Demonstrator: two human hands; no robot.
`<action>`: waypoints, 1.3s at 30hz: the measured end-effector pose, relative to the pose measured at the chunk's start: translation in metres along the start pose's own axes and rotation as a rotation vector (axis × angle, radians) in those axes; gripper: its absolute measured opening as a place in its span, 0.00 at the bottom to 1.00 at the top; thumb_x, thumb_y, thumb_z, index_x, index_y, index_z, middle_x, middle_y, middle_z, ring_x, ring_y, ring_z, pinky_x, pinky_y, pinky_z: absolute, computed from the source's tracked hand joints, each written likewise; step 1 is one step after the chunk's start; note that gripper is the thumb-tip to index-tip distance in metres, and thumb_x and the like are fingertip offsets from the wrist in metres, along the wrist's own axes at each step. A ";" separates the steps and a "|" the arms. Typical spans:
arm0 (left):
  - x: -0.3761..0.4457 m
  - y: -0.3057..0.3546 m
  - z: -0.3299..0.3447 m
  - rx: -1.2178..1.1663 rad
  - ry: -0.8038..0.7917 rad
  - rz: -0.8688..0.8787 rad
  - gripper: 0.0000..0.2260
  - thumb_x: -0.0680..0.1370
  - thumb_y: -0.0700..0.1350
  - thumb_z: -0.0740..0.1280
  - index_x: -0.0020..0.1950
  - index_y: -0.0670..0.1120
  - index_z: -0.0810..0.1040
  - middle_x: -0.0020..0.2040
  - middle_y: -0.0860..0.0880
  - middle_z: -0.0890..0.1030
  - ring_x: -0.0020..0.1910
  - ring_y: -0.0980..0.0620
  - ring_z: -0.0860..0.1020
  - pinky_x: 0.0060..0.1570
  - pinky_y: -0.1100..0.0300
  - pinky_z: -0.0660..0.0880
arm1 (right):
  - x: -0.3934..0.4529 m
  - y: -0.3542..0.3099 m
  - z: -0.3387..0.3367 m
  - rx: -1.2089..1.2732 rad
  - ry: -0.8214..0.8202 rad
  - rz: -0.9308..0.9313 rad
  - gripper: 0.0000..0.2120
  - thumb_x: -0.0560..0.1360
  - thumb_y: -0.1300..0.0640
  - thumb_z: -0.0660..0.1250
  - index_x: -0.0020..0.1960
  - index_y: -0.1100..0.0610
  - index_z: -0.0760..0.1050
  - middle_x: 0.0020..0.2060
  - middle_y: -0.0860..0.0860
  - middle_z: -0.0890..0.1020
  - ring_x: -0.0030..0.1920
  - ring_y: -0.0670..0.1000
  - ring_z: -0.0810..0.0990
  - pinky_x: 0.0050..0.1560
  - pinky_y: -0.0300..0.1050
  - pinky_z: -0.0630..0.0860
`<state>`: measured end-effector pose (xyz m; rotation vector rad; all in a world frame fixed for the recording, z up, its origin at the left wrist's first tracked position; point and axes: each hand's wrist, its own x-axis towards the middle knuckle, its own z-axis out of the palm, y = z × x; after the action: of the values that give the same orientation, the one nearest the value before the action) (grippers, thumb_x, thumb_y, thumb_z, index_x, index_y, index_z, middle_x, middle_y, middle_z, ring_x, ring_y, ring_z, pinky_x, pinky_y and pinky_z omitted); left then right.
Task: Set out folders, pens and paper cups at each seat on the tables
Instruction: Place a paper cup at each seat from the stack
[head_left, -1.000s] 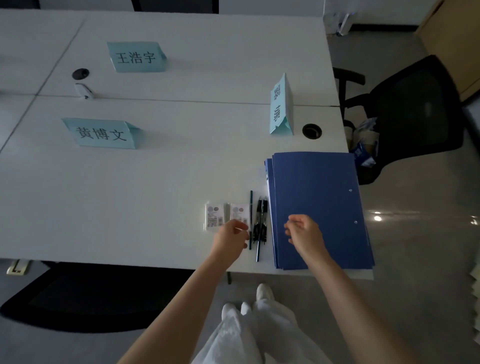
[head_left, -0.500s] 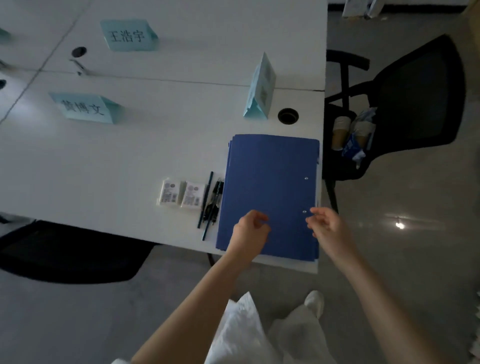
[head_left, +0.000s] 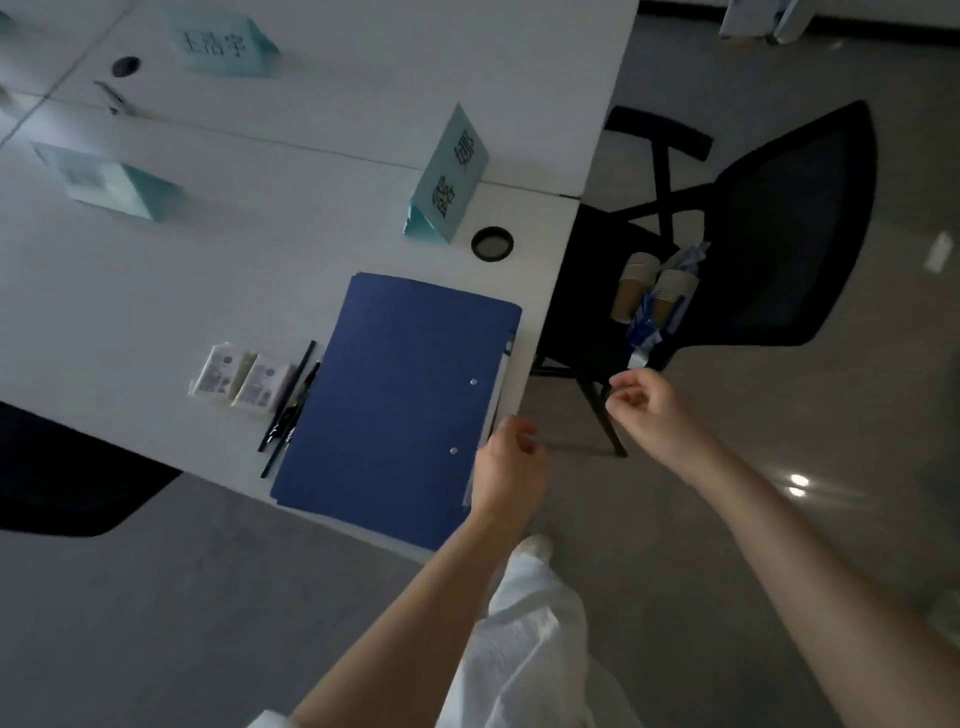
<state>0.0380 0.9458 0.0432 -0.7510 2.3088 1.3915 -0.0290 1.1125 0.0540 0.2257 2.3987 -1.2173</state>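
Blue card folders lie in a neat stack on the white table, near its right-hand end and close to the near edge. Just left of the stack, and touching its left side, lies a small bundle of dark pens, and left of those sit two small white packets.

Paper cups, nested in sleeves and lying on their sides, rest on the seat of a black mesh chair just beyond the right end of the table, beside some blue and white wrapping.

The left hand hovers at the near right corner of the folder stack, fingers loosely curled; it appears to hold nothing, though whether it touches the folder edge cannot be told. The right hand hangs in the air past the table's right edge, fingers loosely bent with thumb and forefinger close together, gripping nothing visible, just short of the chair.

Three pale teal name cards stand on the table marking seats; none yet has a folder, pen or cup before it.

The step in hand looks like fetching the cups. To do it well, the right hand should reach to the chair seat and grasp a sleeve around its middle, so that the nested cups stay together, while the left hand stays clear of the stacked folders to avoid nudging them off the near edge.
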 end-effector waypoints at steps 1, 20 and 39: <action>0.009 0.006 0.007 -0.001 0.014 -0.004 0.11 0.77 0.41 0.61 0.58 0.49 0.76 0.47 0.52 0.79 0.45 0.51 0.79 0.43 0.56 0.78 | 0.012 0.000 -0.006 -0.030 -0.007 -0.014 0.11 0.77 0.56 0.64 0.59 0.54 0.74 0.44 0.44 0.77 0.49 0.49 0.78 0.42 0.38 0.71; 0.246 0.147 0.155 -0.008 -0.017 -0.167 0.18 0.77 0.44 0.65 0.67 0.47 0.70 0.60 0.49 0.77 0.53 0.51 0.76 0.48 0.57 0.76 | 0.327 -0.003 -0.151 -0.231 -0.395 -0.043 0.12 0.79 0.58 0.62 0.62 0.56 0.71 0.53 0.53 0.77 0.56 0.54 0.76 0.56 0.49 0.74; 0.463 0.111 0.335 0.062 0.032 -0.406 0.27 0.79 0.50 0.64 0.76 0.46 0.61 0.70 0.41 0.69 0.65 0.40 0.72 0.63 0.48 0.72 | 0.585 0.124 -0.127 -0.591 -0.628 0.044 0.20 0.77 0.60 0.60 0.67 0.68 0.66 0.60 0.63 0.76 0.58 0.59 0.76 0.57 0.49 0.74</action>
<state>-0.3934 1.1632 -0.2813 -1.1513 2.0582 1.1265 -0.5472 1.2579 -0.2350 -0.2515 2.0474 -0.4159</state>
